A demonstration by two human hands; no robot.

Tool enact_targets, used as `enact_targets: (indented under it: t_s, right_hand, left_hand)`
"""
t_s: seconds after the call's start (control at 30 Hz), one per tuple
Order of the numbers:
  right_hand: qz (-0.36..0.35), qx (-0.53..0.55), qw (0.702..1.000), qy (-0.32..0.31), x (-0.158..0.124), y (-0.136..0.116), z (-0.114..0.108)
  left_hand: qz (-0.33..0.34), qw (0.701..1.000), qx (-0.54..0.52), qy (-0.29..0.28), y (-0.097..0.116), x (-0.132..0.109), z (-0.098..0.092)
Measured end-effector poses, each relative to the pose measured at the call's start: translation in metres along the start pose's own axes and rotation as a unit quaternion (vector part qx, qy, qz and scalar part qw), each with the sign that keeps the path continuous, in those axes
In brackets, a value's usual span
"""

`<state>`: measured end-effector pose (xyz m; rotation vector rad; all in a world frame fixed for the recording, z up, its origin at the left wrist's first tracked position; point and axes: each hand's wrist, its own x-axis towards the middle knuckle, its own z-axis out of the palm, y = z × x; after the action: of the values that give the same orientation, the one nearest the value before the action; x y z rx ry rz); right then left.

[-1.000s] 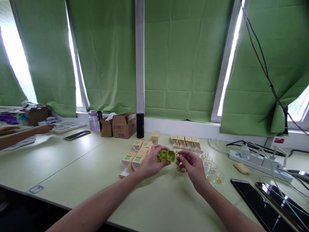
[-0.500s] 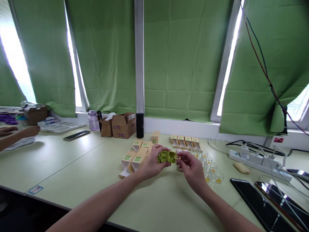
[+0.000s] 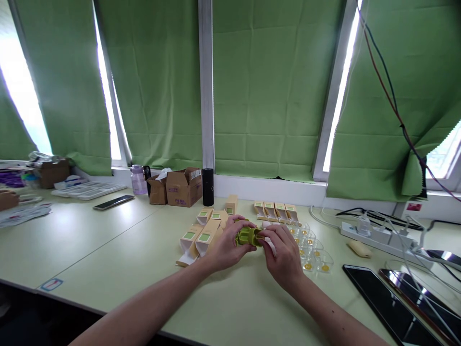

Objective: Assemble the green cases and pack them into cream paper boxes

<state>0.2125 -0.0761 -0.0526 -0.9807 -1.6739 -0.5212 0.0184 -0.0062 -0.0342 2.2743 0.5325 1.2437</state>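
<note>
My left hand (image 3: pixel 230 242) is closed around a yellow-green plastic holder (image 3: pixel 248 236) with moulded hollows, kept above the table. My right hand (image 3: pixel 283 252) pinches at the holder's right end; whatever lies between those fingertips is hidden. Just left of my left hand lie several small cardboard boxes (image 3: pixel 205 238) with green labels, some with flaps up. Beside my right hand stand several clear plastic cups (image 3: pixel 324 266) with yellow discs inside. A white piece, partly covered by my right hand, shows behind its fingers.
Several open small boxes (image 3: pixel 275 211) stand in a row behind my hands. A black cylinder (image 3: pixel 208 187) and a larger carton (image 3: pixel 184 187) are further back. On the right are a power strip (image 3: pixel 385 245), loose cables and a dark tablet (image 3: pixel 374 298). A phone (image 3: pixel 113 202) lies left.
My right hand has moved left against the holder's end, and the small pale ring in its fingertips is now hidden. Another person's hands have left the left edge.
</note>
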Motion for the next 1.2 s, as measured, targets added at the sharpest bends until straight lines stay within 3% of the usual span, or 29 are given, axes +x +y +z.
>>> enact_targets:
  t_s: [0.27,1.2]
  right_hand:
    - [-0.030,-0.044,0.999,-0.002,0.001,-0.001,0.000]
    - [-0.067,-0.010,0.997,-0.030,0.006,-0.002,-0.001]
  left_hand:
    - [0.008,1.000,0.006,0.004,-0.003,-0.001,0.001]
    - [0.011,1.000,0.004,-0.013,-0.009,-0.001,0.000]
